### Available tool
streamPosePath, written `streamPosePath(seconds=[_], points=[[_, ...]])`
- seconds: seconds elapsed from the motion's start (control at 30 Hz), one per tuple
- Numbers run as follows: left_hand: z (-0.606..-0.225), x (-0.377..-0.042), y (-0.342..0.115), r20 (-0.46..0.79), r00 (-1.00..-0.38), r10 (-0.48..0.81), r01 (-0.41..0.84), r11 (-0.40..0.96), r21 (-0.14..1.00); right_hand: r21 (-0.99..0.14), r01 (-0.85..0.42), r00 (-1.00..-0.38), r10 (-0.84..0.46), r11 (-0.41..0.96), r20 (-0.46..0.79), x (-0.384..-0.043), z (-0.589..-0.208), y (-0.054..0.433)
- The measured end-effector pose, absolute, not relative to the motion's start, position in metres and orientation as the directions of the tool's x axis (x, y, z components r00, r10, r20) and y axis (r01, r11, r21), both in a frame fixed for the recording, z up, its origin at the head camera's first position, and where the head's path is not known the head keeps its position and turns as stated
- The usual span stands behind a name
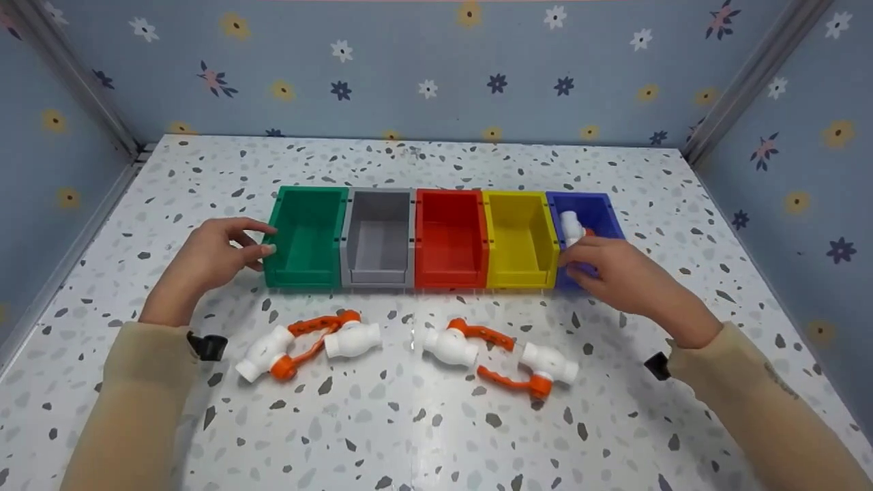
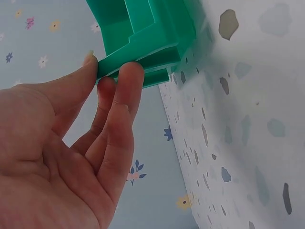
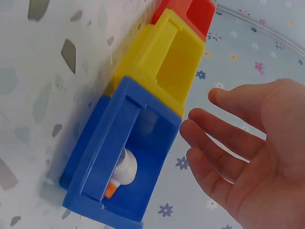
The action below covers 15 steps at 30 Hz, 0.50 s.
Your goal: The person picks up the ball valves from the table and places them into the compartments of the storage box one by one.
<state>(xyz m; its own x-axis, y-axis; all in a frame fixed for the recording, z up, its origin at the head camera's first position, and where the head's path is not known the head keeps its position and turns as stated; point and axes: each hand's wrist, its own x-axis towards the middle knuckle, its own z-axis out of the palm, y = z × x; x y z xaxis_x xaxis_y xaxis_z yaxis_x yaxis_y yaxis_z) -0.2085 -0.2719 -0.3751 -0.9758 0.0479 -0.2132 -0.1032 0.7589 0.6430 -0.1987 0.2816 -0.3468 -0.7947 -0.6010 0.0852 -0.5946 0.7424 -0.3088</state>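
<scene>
My left hand (image 1: 211, 256) pinches the left side rim of the green bin (image 1: 303, 279); in the left wrist view its thumb and fingertips lie on either side of the plastic edge (image 2: 114, 59). At the other end of the row, my right hand (image 1: 624, 276) hovers over the front of the blue bin (image 1: 581, 196), covering part of it in the head view. The right wrist view shows this hand's fingers (image 3: 224, 162) loosely bent, holding nothing. Inside the blue bin lies a white plastic ball valve (image 3: 126, 168) with an orange handle, partly hidden by the bin's front wall.
Between the green and blue bins stand a grey bin (image 1: 377, 276), a red bin (image 1: 450, 280) and a yellow bin (image 1: 520, 280), joined in one row. In front lie several orange-handled valves, including a left pair (image 1: 352, 339) and a right pair (image 1: 450, 346). Flowered panels (image 1: 423, 41) enclose the speckled table (image 1: 409, 436).
</scene>
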Motion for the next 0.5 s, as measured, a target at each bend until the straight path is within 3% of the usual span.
streamPosePath(seconds=[0.3, 0.5], points=[[-0.375, -0.209, -0.272, -0.213, -0.976, 0.035, -0.112, 0.761, 0.639, -0.38, -0.587, -0.745, -0.661, 0.715, -0.094, -0.174, -0.351, 0.27], [-0.374, -0.208, -0.271, -0.21, -0.977, 0.033, -0.111, 0.761, 0.639, -0.424, -0.603, -0.679, -0.714, 0.675, -0.171, -0.162, -0.356, 0.265]])
